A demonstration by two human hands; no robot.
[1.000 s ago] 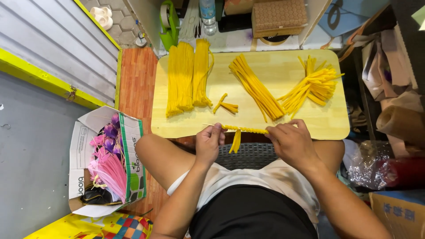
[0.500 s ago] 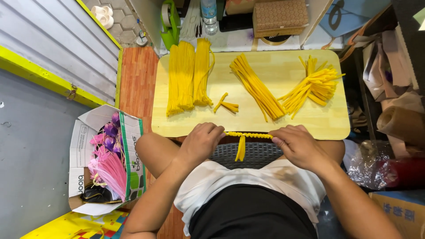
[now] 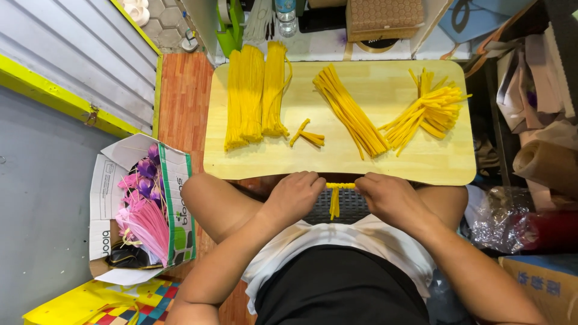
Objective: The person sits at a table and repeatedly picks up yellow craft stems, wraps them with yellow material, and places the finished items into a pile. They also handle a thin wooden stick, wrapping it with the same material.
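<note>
Now yellow stem (image 3: 341, 186) horiz btwn left hand (image 3: 296, 194) & right hand (image 3: 386, 197), tails down.

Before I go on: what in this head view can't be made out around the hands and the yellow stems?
- Fingertips of the left hand and right hand: curled under, so the grip on the yellow stem is hidden.
- Dark woven thing under the stem: mostly covered by both hands.
- Cardboard box contents at the bottom: too dark and small to tell.
- Bottle: cut off by the top edge.
</note>
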